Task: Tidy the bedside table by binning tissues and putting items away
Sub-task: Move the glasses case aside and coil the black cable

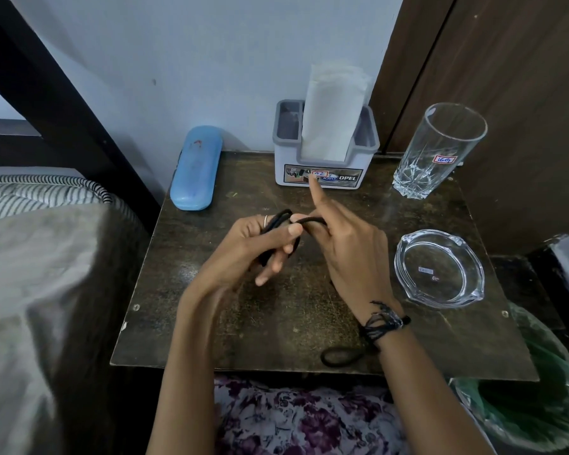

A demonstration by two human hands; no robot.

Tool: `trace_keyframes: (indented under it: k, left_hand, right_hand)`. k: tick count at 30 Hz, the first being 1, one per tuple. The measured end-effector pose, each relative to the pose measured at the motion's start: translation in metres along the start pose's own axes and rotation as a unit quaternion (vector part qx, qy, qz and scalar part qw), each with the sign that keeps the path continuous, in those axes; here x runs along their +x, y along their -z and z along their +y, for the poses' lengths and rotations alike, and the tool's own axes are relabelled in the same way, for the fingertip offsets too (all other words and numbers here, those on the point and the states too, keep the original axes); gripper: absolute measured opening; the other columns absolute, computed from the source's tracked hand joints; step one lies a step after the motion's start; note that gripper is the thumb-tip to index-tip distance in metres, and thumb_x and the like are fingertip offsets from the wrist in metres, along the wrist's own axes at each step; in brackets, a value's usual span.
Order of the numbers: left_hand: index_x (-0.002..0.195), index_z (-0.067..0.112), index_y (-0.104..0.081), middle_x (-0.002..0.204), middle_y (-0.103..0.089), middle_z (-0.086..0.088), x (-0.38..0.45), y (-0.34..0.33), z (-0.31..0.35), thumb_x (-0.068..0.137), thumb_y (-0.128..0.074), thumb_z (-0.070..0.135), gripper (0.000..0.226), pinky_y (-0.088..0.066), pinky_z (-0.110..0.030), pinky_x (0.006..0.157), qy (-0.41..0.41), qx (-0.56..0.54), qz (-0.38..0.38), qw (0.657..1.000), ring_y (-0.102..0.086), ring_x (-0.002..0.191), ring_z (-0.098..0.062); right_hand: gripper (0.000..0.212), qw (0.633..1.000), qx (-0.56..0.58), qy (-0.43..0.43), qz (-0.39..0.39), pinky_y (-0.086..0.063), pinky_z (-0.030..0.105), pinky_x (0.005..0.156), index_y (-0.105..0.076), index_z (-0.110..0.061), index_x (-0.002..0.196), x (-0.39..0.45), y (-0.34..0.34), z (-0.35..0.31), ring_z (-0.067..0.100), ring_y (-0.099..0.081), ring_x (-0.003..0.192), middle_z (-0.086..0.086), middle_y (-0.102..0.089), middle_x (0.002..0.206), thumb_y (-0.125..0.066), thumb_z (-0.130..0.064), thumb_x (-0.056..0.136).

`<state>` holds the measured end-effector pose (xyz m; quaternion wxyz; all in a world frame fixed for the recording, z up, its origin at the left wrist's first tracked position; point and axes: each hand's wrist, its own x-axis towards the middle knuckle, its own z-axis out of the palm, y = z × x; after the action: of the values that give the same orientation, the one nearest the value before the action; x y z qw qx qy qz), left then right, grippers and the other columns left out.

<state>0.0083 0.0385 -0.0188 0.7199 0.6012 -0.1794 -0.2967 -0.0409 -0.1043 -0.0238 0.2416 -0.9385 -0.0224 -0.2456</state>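
Over the middle of the dark bedside table both my hands hold black hair ties. My left hand grips a bunch of them. My right hand pinches a loop at the top, its index finger pointing away. Another black hair tie lies on the table near the front edge, by my right wrist. A grey holder with white tissues stands at the back. A blue glasses case lies at the back left.
A tall empty glass stands at the back right, a glass ashtray in front of it. A bin with a green liner sits low at the right. The bed borders the table's left side.
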Motion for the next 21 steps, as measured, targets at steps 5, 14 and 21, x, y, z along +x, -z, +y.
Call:
trace_keyframes:
  k: [5, 14, 21]
  left_hand:
    - [0.06, 0.02, -0.064, 0.037, -0.042, 0.01, 0.001, -0.004, 0.002, 0.087, -0.047, 0.03, 0.032, -0.031, -0.006, 0.031, -0.041, -0.192, 0.014, 0.98, -0.028, 0.024, 0.001]
    - [0.117, -0.003, -0.053, 0.106, -0.072, -0.007, 0.011, -0.01, 0.001, 0.093, -0.041, 0.005, 0.029, -0.052, -0.013, 0.069, -0.139, -0.387, 0.086, 0.908, -0.065, 0.075, -0.002]
    - [0.105, 0.022, -0.068, 0.137, -0.052, 0.005, 0.018, -0.009, -0.006, 0.095, -0.044, 0.006, 0.03, -0.047, -0.014, 0.092, -0.143, -0.171, 0.322, 0.92, -0.053, 0.12, -0.008]
  right_hand:
    - [0.053, 0.99, 0.135, -0.047, -0.001, -0.039, 0.021, 0.058, -0.052, -0.02, 0.133, 0.003, -0.006, 0.003, 0.003, -0.055, 0.065, 0.006, -0.072, 0.081, -0.044, -0.049, 0.089]
    - [0.02, 0.95, 0.273, -0.126, -0.082, -0.053, 0.026, 0.063, -0.062, -0.032, 0.097, 0.005, -0.024, 0.001, 0.008, -0.061, 0.066, -0.002, -0.066, 0.074, -0.068, -0.02, 0.082]
    - [0.056, 0.885, 0.409, -0.125, -0.185, -0.051, 0.019, 0.069, -0.043, -0.024, 0.121, 0.001, -0.028, -0.011, 0.01, -0.065, 0.075, 0.002, -0.066, 0.082, -0.07, -0.003, 0.076]
